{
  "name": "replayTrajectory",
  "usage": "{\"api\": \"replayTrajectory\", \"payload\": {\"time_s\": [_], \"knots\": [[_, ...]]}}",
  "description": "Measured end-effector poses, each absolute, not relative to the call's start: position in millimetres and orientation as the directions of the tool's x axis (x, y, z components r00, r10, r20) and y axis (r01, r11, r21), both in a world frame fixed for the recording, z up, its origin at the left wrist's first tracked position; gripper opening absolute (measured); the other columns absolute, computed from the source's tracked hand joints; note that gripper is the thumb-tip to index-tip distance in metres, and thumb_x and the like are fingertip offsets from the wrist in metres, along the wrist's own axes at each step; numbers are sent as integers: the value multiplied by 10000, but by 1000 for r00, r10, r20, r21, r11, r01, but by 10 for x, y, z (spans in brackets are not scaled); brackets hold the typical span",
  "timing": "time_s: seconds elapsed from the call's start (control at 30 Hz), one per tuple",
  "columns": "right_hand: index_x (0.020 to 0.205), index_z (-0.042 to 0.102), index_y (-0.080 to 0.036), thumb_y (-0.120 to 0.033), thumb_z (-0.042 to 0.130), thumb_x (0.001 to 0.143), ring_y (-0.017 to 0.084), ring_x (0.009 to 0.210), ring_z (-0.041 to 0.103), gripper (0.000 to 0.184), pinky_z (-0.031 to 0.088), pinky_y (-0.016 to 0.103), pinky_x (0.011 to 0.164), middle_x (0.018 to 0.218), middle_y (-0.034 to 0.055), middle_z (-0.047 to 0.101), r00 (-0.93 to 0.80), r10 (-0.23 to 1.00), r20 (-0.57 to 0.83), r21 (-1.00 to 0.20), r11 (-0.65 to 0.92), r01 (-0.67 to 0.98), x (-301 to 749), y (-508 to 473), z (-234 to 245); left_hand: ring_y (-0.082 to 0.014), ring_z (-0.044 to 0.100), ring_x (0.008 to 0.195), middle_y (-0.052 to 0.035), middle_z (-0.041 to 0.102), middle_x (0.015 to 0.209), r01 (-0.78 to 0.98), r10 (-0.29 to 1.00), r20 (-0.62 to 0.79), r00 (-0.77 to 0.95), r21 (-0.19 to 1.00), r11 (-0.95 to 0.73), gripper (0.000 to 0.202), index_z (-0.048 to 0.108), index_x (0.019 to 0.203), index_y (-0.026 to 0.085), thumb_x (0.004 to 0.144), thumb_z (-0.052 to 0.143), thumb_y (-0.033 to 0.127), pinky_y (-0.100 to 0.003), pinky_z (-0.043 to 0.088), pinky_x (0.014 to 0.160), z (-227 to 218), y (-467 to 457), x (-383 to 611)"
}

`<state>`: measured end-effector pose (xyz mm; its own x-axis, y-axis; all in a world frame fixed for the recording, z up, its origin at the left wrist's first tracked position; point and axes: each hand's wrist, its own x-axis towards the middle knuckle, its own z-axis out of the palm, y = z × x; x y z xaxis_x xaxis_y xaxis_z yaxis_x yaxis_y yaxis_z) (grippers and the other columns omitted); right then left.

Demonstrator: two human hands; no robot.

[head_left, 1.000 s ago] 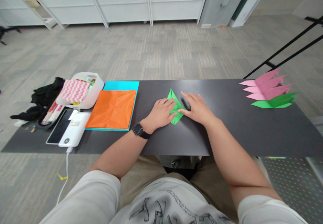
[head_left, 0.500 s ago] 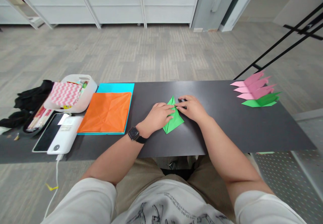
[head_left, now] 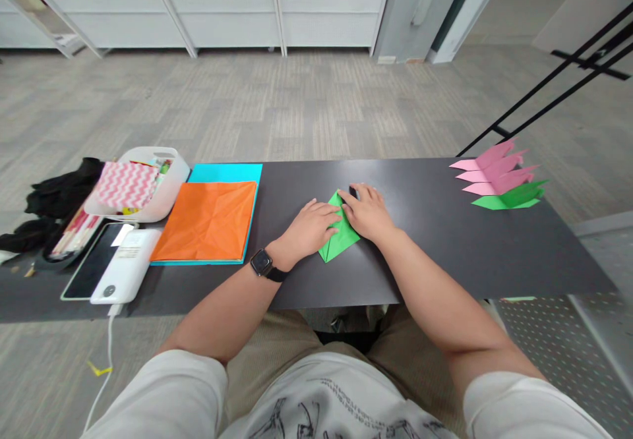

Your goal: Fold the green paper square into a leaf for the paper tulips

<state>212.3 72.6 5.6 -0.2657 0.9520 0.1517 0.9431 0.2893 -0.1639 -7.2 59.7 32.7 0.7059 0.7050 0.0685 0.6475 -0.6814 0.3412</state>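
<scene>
We see the orange sheet [head_left: 208, 221] as matt paper, webbed with soft creases. Beneath it, the blue sheet [head_left: 225, 173] is flat, smooth paper. Right of the orange sheet, the green folded piece [head_left: 341, 246] is paper too, crisply creased, and far to its right the pink folded pieces [head_left: 494, 169] look like matt paper. Left of it we find a smooth, translucent-white plastic basket [head_left: 165, 202], limp black cloth [head_left: 69, 185], a glossy dark phone screen [head_left: 86, 277] and a smooth white power bank [head_left: 128, 267]. Under it, the tabletop [head_left: 445, 248] is smooth with a dull sheen.
</scene>
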Motion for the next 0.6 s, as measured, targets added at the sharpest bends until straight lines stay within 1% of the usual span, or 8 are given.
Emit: {"api": "replayTrajectory", "payload": {"time_s": [0.1,0.2,0.27,0.33,0.43,0.53,0.6], "knots": [[1590,610,-293,-351,483,1099,418,1549,426,510,345,659,1267,1671,156,503,-241,960,141,-171,263,949,2101,735,34,-271,583,1458,-67,680,1529,647,703,65,708,341,-682,293,746,1337,266,1072,623,278,-572,327,1348,337,594,-71],[1599,598,-248,-347,471,1098,401,1533,458,527,357,640,1276,1644,169,533,-224,963,152,-225,255,940,2117,751,51,-269,589,1451,-68,675,1533,647,703,65,708,340,-683,295,742,1343,265,1076,615,277,-578,327,1349,335,594,-69],[1607,595,-246,-361,468,1103,381,1521,476,532,375,616,1276,1626,172,549,-228,959,170,-262,267,927,2129,754,83,-266,595,1443,-73,678,1522,649,703,62,708,336,-683,299,737,1349,265,1079,608,272,-574,336,1346,337,594,-66],[1582,629,-295,-389,481,1108,367,1546,455,505,362,611,1290,1646,148,531,-267,948,172,-277,307,911,2131,749,119,-264,599,1438,-75,687,1497,650,702,58,710,331,-684,305,732,1354,267,1077,604,265,-566,346,1343,340,593,-63],[1509,696,-375,-410,495,1112,374,1599,390,446,301,660,1314,1689,90,499,-317,940,129,-272,341,900,2125,751,147,-267,592,1451,-71,687,1493,650,702,61,710,328,-686,317,725,1366,274,1071,609,259,-565,349,1344,337,592,-61],[1517,683,-409,-410,489,1116,403,1625,349,445,263,722,1309,1723,68,470,-299,951,82,-265,310,913,2140,784,129,-268,590,1457,-70,675,1525,651,704,58,708,334,-682,328,725,1374,272,1067,611,253,-575,342,1347,325,596,-63],[1539,659,-419,-416,479,1122,413,1641,323,454,244,741,1308,1750,65,437,-286,956,68,-260,293,920,2162,818,100,-267,599,1449,-69,678,1526,651,704,52,708,337,-680,327,728,1372,271,1068,608,255,-581,342,1345,315,601,-66]]}}
